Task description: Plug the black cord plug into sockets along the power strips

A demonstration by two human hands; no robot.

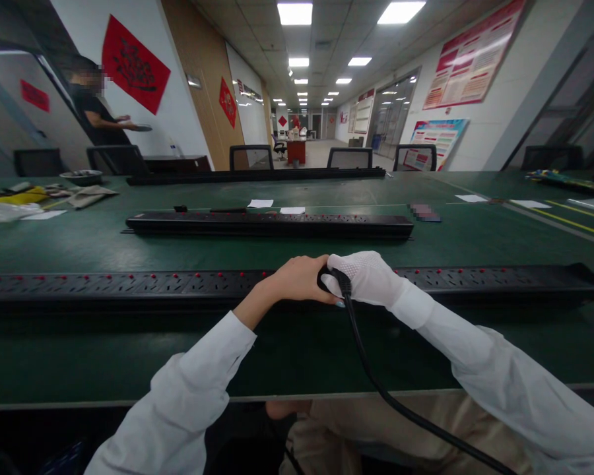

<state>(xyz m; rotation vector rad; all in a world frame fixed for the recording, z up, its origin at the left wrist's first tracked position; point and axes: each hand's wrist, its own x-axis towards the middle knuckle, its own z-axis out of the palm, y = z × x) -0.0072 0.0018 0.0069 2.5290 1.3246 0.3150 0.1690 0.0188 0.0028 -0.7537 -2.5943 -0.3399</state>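
A long black power strip with red switches along its face lies across the table in front of me. My left hand, bare, is closed over the middle of this strip, its thumb and index finger curved around a black plug. My right hand, in a white dotted glove, grips that plug from the right. From the plug a thick black cable runs down over the table edge toward the lower right. The plug's front and some left fingertips are hidden.
Farther back lie a shorter group of black power strips and long black bars. White paper slips are scattered there. A bowl and yellow items sit at left. A person stands beyond, holding a dish.
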